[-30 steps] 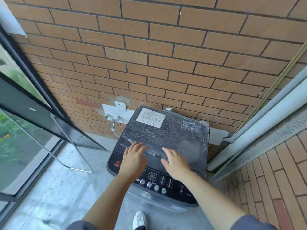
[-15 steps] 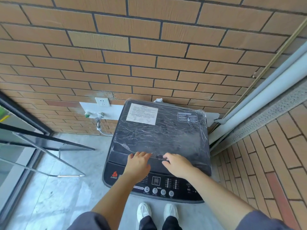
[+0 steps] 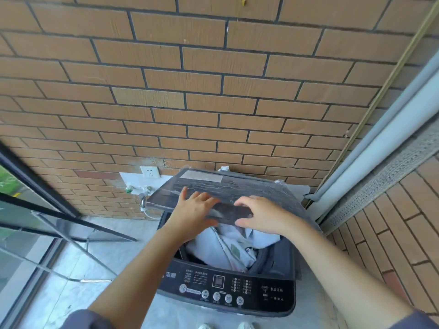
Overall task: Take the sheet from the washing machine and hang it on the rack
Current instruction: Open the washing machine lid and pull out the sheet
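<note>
Swing the lid (image 3: 240, 187) fully back toward the rear of the washing machine (image 3: 268, 290) before reaching in. Left hand (image 3: 192, 216): fingers spread flat on the lid. Right hand (image 3: 263, 217): curled over its front edge, thumb beneath. Inside the washing machine's tub: the pale sheet (image 3: 221, 249), bunched.

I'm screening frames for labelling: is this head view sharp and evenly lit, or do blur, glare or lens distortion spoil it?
Head view: soft daylight, no hard shadows; wide-angle distortion bows the brick wall; motion blur smears the lid, left hand, right hand and rack; the sheet is recognisable, the control panel lettering mostly unreadable.
</note>
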Demonstrator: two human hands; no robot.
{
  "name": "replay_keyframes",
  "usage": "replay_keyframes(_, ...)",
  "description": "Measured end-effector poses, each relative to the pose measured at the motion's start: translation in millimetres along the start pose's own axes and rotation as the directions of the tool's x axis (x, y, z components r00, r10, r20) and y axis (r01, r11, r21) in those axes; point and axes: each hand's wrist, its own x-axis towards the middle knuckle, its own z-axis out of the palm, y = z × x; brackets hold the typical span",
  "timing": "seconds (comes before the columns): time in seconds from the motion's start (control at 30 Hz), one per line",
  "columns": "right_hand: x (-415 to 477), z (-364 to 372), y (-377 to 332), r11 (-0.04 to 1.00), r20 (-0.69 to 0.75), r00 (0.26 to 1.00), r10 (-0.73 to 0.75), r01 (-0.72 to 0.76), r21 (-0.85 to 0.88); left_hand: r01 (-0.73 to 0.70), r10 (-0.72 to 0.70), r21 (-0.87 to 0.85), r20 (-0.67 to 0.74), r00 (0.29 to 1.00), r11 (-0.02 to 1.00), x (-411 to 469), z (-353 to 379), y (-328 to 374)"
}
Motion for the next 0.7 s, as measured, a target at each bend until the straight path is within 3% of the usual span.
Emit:
replay_keyframes(0.1, -6, -21, -3, 0.996, -0.162, 0.986, -0.048, 0.035, -0.079, 0.03, -0.038, -0.071, -0.118, 0.992, 0.997, 22, -31, 2)
replay_keyframes(0.23, -8, -36, -2, 0.952, -0.503, 0.849, -0.163, 0.003, -0.305, 0.065, -0.104, -0.113, -0.389, 0.915, 0.991, 65, -57, 6)
replay_keyframes(0.33, 6, -41, 7, 0.933, -0.583, 0.791, -0.186, -0.044, -0.357, 0.095, -0.113, -0.061, -0.552, 0.826, 0.994, 97, -66, 6)
replay_keyframes(0.43, 30, -52, 19, 0.903, -0.587, 0.784, -0.2, -0.085, -0.421, 0.145, -0.095, 0.023, -0.652, 0.753, 0.989, 121, -70, 5)
replay_keyframes(0.5, 44, -64, 25, 0.888, -0.586, 0.784, -0.205, -0.102, -0.448, 0.17, -0.08, 0.07, -0.669, 0.739, 0.983, 132, -68, 6)
replay_keyframes(0.7, 80, -106, 34, 0.893, -0.571, 0.803, -0.172, -0.117, -0.434, 0.214, -0.142, 0.097, -0.484, 0.864, 0.972, 165, -68, 5)
